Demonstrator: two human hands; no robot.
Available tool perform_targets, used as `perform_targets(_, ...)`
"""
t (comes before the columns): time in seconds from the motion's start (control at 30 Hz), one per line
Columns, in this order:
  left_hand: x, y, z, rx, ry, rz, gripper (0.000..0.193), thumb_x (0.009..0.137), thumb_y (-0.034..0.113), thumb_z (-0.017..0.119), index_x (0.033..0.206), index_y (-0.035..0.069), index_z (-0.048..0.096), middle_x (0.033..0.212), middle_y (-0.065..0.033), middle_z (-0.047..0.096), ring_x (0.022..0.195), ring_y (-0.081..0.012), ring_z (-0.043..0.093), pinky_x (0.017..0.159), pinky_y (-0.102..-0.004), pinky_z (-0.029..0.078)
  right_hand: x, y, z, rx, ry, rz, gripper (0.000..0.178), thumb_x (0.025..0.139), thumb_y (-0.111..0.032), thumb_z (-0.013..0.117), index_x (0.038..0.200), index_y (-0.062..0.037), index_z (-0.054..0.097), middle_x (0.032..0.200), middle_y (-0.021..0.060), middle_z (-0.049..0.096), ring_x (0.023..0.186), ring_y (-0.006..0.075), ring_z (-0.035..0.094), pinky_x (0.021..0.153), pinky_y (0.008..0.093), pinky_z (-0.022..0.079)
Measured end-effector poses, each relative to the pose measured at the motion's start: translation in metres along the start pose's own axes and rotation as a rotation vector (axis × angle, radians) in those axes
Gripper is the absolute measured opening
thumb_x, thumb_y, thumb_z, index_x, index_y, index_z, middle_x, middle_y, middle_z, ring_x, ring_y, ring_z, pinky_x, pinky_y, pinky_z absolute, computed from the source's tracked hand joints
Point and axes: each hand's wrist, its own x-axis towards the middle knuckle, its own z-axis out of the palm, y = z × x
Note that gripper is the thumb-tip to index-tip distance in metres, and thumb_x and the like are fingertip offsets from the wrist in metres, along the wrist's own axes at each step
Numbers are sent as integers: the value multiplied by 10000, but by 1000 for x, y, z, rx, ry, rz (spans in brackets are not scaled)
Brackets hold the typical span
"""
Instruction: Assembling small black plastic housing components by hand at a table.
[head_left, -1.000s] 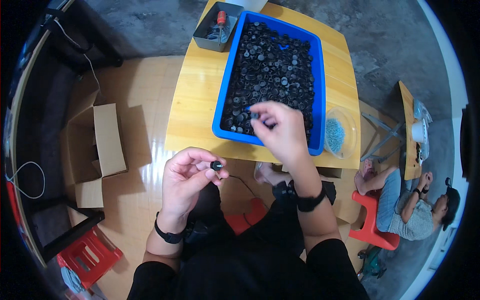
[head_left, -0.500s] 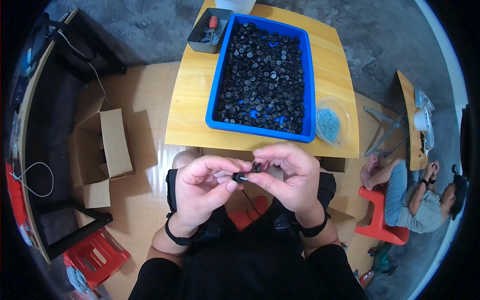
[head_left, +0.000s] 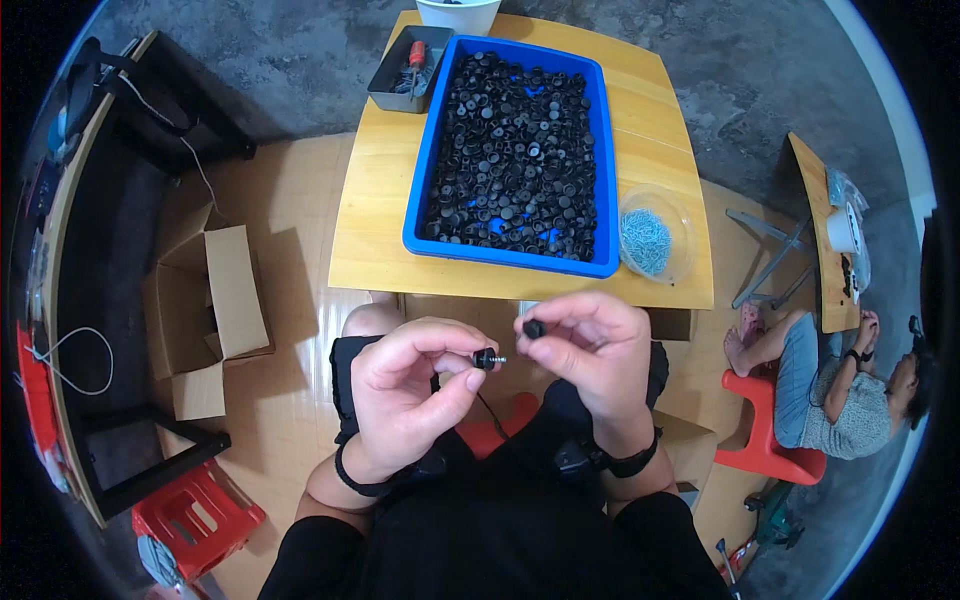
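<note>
Between the thumb and fingers of my left hand (head_left: 415, 380) is a small black plastic piece with a screw (head_left: 488, 359), its silver threaded end pointing right. My right hand (head_left: 595, 350) pinches a round black cap (head_left: 534, 329) a little above and to the right of the screw's tip. The two parts are apart. Beyond my hands, a blue tray (head_left: 412, 215) holds a great many similar black pieces on the wooden table (head_left: 375, 200). To its right stands a clear round tub (head_left: 682, 262) of silver screws (head_left: 645, 242).
A grey bin (head_left: 385, 95) at the far left of the table holds a red-handled screwdriver (head_left: 416, 58). Behind it is a white bucket (head_left: 460, 16). An open cardboard box (head_left: 238, 290) stands left on the floor. On the right, another person (head_left: 850, 405) sits on a red stool (head_left: 745, 400).
My hands have drawn apart. The black cap in my right hand has moved away from the screw piece, rightward and slightly up, and its rounded side now shows.
</note>
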Motion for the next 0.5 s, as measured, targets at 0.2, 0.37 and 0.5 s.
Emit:
perform_targets(0.2,1,-4,-7,-54,81,-70,207,800,-71,574,1006,-54,552,932,-102,618,857,-147,616,768,-248,498,67,19,-57,-738,369,-129,175,712,-26,686,880,-10,639,818,90,652,674,152,620,642,265,493)
perform_targets(0.37,-3,-13,-20,-20,169,-81,173,801,-32,581,971,-42,554,899,-120,614,791,-169,620,703,-255,506,91,35,-70,-1321,236,-143,196,658,-37,679,852,-44,652,813,132,640,726,286,620,684,357,498)
perform_targets(0.5,-2,-17,-27,20,220,-97,156,792,2,599,938,-33,554,877,-141,614,740,-180,622,630,-248,510,113,48,-49,-1382,167,-189,178,650,-99,700,815,-49,658,790,137,635,769,311,614,683,386,489)
